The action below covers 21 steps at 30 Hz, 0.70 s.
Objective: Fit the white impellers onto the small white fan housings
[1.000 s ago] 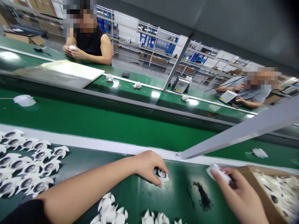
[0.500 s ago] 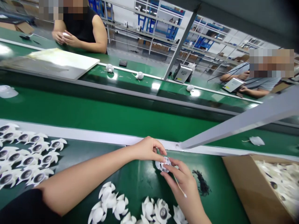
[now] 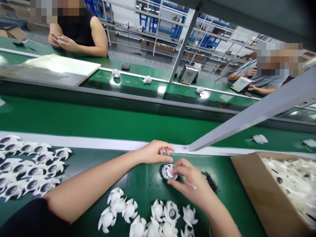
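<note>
My right hand [image 3: 191, 182] grips a small white fan impeller [image 3: 168, 171] above the green bench top, and a thin white stick [image 3: 188, 183] lies across its fingers. My left hand [image 3: 155, 152] hovers just above and left of the impeller, thumb and fingertips pinched together; what they pinch is too small to make out. Below both hands lies a loose pile of white impellers [image 3: 148, 219].
Rows of white impellers [image 3: 27, 169] lie at the left. A cardboard box [image 3: 261, 197] of white parts stands at the right, with a dark heap of small bits [image 3: 211, 180] beside it. A grey bar [image 3: 249, 115] slants overhead. Two people sit beyond the conveyor belt [image 3: 111, 121].
My right hand came from the box edge over to my left hand and took hold of the impeller. My left hand lifted off it and pinched shut just above.
</note>
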{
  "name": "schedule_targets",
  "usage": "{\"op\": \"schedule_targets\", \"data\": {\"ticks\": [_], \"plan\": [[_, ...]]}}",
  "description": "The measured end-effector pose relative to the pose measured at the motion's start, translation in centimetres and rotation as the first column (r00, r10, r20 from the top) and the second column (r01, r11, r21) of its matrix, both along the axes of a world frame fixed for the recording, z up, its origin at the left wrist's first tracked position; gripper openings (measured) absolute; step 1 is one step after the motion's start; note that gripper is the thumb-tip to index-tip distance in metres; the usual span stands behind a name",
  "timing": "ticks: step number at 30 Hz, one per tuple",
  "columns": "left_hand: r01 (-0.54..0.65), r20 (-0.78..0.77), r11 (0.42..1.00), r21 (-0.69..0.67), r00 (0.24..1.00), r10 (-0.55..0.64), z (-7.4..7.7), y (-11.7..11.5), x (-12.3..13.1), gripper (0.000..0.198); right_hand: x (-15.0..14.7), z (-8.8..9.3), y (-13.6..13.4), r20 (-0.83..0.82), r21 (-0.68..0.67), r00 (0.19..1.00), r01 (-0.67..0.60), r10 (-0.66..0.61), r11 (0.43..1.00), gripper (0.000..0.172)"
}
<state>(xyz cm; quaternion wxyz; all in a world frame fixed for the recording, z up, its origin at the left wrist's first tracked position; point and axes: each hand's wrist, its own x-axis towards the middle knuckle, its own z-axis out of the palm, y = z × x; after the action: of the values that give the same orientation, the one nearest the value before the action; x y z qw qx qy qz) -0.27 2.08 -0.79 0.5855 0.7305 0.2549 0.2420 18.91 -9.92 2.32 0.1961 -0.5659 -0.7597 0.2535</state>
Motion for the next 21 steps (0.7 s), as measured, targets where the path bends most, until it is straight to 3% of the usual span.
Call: {"op": "schedule_targets", "data": {"ticks": [2,4,6,7,10,13,15,17,21], "plan": [[-0.078,0.075,0.997,-0.008,0.994,0.079,0.2,0.0,0.0,0.043,0.6,0.7,1.3,0.054,0.038,0.998,-0.042,0.040,0.998,0.014],[-0.122,0.109,0.993,0.007,0.987,0.120,1.0,-0.1,-0.1,0.038,1.3,1.3,2.2,0.109,0.178,0.989,0.080,-0.101,0.981,0.041],[-0.014,0.117,0.995,0.099,0.993,0.002,2.2,-0.8,-0.2,0.036,2.4,1.6,2.1,0.105,0.294,0.952,0.245,-0.286,0.924,0.060],[0.091,0.105,0.981,0.174,0.988,-0.110,2.8,-1.3,-0.3,0.035,3.1,1.6,1.6,0.086,0.314,0.934,0.305,-0.347,0.899,0.061],[0.401,-0.038,0.826,0.396,0.906,-0.421,4.0,-3.8,-0.1,0.042,5.5,1.1,-1.6,0.060,0.264,0.903,0.397,-0.426,0.879,0.034],[0.568,-0.254,0.678,0.466,0.820,-0.513,4.0,-6.2,0.5,0.052,7.7,-0.3,-5.4,0.094,0.194,0.880,0.442,-0.466,0.876,0.024],[0.653,-0.360,0.613,0.445,0.757,-0.545,3.7,-7.0,0.9,0.048,8.4,-1.4,-7.2,0.095,0.193,0.875,0.452,-0.475,0.871,0.023],[0.680,-0.391,0.608,0.410,0.733,-0.556,3.6,-6.9,1.0,0.043,8.4,-2.1,-8.1,0.098,0.212,0.885,0.428,-0.455,0.878,0.022],[0.618,-0.382,0.699,0.359,0.781,-0.494,3.8,-5.5,0.8,0.047,7.7,-2.5,-7.2,0.151,0.302,0.885,0.382,-0.440,0.873,0.022]]}}
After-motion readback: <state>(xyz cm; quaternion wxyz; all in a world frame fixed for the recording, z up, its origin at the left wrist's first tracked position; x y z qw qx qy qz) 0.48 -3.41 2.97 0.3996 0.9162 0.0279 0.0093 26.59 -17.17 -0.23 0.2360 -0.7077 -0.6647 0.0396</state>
